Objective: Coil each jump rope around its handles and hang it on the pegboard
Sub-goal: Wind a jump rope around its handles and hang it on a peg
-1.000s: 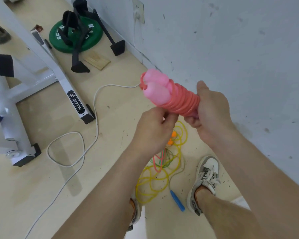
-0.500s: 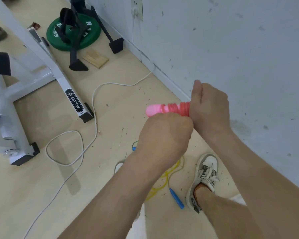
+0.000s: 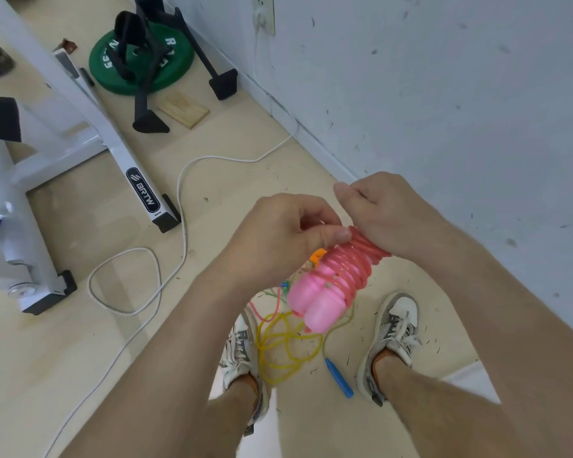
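Landmark: right shoe point(image 3: 394, 328), planted on the floor point(image 3: 113, 325); all places below are read from it.
Pink jump rope point(image 3: 344, 276): held in the air above and to the left of the right shoe, cord wound in close turns round the two pink handles point(image 3: 311, 302). The handles lie side by side, butt ends tilted down toward me.
Right hand point(image 3: 387, 213): fingers curled round the upper end of the bundle and gripping it.
Left hand point(image 3: 278, 239): thumb and forefinger pinch at the top turns of the coil. I cannot see the free end of the cord itself.
Yellow rope point(image 3: 278, 345): loose on the floor left of the right shoe, between it and the left shoe point(image 3: 242, 352), not coiled.
Blue handle point(image 3: 338, 378): on the floor just beside the right shoe, on its left.
Pegboard: not in view from the head camera.
Step in hand: I judge this is the end of the wrap on the pink rope, with the last turn being tucked or secured.
Next move calls for: the right-hand grip to hold firm so the turns do not slip off the handles while the left hand locks the tail under a turn. After that I expect the bundle to go to the pegboard.
Remaining: at least the yellow rope is not yet wound.
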### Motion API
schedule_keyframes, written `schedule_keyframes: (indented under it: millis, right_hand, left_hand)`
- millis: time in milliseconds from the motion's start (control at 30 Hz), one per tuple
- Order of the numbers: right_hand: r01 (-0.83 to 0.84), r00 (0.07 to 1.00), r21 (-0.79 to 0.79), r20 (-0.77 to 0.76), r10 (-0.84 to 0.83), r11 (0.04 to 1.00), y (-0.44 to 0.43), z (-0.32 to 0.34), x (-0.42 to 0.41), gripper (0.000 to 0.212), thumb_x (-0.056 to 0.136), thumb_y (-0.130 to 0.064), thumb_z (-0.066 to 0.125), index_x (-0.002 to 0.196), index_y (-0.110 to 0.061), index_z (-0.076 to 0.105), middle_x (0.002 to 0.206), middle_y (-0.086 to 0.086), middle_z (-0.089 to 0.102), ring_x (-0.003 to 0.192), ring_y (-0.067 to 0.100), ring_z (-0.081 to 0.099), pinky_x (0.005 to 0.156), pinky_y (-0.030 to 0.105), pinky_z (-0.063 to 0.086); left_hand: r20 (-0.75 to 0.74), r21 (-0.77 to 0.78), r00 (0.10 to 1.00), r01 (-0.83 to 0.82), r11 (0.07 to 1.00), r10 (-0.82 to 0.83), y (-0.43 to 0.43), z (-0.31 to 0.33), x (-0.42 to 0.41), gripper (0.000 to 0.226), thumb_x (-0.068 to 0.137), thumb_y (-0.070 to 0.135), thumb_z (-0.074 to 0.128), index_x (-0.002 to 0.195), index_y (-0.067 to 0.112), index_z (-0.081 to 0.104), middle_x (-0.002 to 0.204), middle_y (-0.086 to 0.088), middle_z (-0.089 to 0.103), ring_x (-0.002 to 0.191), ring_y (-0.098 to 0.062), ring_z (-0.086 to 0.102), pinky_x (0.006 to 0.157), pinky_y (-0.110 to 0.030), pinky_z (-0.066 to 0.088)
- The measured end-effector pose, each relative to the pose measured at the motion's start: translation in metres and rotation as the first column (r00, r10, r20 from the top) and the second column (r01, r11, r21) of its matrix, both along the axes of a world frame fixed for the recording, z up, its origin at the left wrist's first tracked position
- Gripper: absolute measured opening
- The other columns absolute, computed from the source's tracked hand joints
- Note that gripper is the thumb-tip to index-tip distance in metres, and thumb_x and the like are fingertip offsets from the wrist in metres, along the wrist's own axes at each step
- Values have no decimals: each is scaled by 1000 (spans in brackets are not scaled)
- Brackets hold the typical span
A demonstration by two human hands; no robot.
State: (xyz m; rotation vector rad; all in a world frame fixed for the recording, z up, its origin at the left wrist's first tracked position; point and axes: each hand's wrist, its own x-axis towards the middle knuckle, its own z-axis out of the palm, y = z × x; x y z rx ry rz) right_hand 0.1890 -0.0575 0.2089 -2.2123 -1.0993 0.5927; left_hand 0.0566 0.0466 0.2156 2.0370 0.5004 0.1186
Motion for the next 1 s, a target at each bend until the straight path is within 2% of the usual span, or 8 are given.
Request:
schedule_keyframes:
  millis: [167,300,433,567,733,800,900,1000]
  right_hand:
    - [63,954,104,-298,-30,993,-1,12,-1,57,102,-33,47,50,-11,40,37,-11,33,34,4,29,38,16,29]
    - [213,910,188,-396,-124,959,1,15,-3,57,101,-31,49,47,-17,40,37,-11,32,35,6,30,40,16,29]
    - [558,664,210,-693,-280,803,2,15,-1,53,96,-27,52,47,-21,36,49,-1,27,47,16,26,50,27,24]
    - [774,462,119,-779,-425,623,3,11,1,47,95,-18,48,53,-22,25,49,-3,21,48,17,21,52,28,15]
    - [789,589,193,-507,-630,583,1,2,8,57,94,-18,43,42,-22,22,42,-8,20,49,18,20,52,30,20]
    - [741,671,271,-307,-675,614,-2,-2,13,54,98,-20,40,47,-20,22,45,-3,22,50,19,22,56,35,23]
    - [624,743,329,31,-669,709,-10,-6,21,54,103,-21,34,51,-16,20,47,-1,22,46,18,22,58,35,19]
    - [474,778,311,290,-557,824,-11,-10,19,52,102,-23,34,53,-19,19,48,-3,21,50,26,25,58,35,18]
  left_hand:
    - [-2,-419,996,-79,904,86,-3,10,3,24,67,32,72,71,9,66,47,4,57,39,-7,41,40,-16,34]
    - [35,-560,989,-101,822,145,-6,11,6,23,78,29,63,64,11,62,48,6,53,42,-5,42,42,-15,35]
    - [-162,-391,965,-255,885,206,-20,-2,9,20,95,-4,45,90,-1,64,72,2,54,59,-2,47,55,-19,37]
    - [-88,-153,987,-146,977,134,-36,-20,21,30,93,27,43,65,26,53,53,9,46,51,-10,43,56,-26,32]
    - [-63,321,998,37,946,-18,-47,-24,21,41,101,32,29,100,7,61,89,-9,69,89,-31,60,75,-34,44]
    - [-106,482,991,119,868,-77,-49,-31,17,33,101,31,30,101,9,55,89,-13,67,82,-39,60,67,-43,45]
    - [-94,637,985,172,751,-146,-54,-25,12,26,97,29,39,82,14,55,64,-7,62,56,-34,57,46,-31,30]
    - [-62,764,990,127,633,-124,-53,-15,11,29,89,36,47,67,19,56,53,1,56,44,-26,54,46,-25,21]
